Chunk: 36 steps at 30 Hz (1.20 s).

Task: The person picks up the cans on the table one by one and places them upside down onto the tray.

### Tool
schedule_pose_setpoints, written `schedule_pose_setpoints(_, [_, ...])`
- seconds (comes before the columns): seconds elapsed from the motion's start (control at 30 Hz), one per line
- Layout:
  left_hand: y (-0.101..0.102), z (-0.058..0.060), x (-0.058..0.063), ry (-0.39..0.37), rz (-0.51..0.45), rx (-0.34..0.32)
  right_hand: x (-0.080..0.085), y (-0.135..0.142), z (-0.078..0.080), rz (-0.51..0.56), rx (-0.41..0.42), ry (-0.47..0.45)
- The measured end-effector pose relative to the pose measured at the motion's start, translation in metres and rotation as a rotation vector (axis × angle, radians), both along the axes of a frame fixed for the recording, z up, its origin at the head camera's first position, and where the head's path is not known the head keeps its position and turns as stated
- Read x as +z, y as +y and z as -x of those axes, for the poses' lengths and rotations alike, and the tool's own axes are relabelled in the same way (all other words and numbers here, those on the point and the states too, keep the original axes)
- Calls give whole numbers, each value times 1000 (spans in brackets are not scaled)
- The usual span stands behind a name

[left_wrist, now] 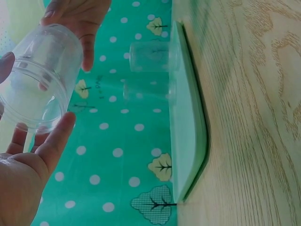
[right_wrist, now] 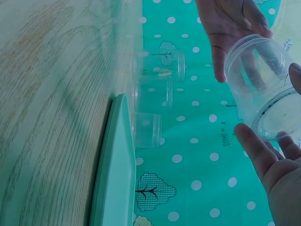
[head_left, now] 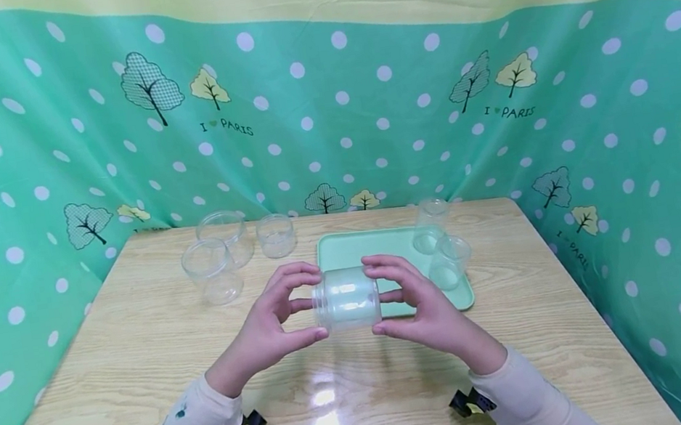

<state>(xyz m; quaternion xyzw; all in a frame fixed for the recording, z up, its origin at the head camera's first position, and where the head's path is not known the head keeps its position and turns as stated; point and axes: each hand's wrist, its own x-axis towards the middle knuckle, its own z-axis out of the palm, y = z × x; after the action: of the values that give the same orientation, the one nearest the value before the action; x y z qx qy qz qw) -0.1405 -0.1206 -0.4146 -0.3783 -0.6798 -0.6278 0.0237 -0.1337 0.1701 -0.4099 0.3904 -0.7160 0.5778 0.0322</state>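
Note:
Both hands hold a clear plastic jar (head_left: 348,299) on its side above the table. My left hand (head_left: 273,318) grips the end with the ridged rim, fingertips above and thumb below. At the opposite end, the base, my right hand (head_left: 415,297) holds it the same way with spread fingers. In the left wrist view the jar's mouth (left_wrist: 35,92) faces the left palm, and no lid is seen on it. The right wrist view shows the round base (right_wrist: 282,115) between the right hand's fingers.
A light green tray (head_left: 361,240) lies behind the hands. Two slim clear containers, a nearer one (head_left: 448,266) and a farther one (head_left: 430,228), stand at its right end. On the left stand a tall clear jar (head_left: 212,272), a wide one (head_left: 234,239) and a short one (head_left: 277,238).

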Motion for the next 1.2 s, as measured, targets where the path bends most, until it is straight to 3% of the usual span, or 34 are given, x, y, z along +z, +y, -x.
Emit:
schedule_pose_setpoints(0.77, [0, 0, 1, 5, 11, 40, -2, -2, 1, 15, -26, 0])
schedule_pose_setpoints(1.2, [-4, 6, -4, 108, 115, 116, -1, -6, -1, -3, -114, -26])
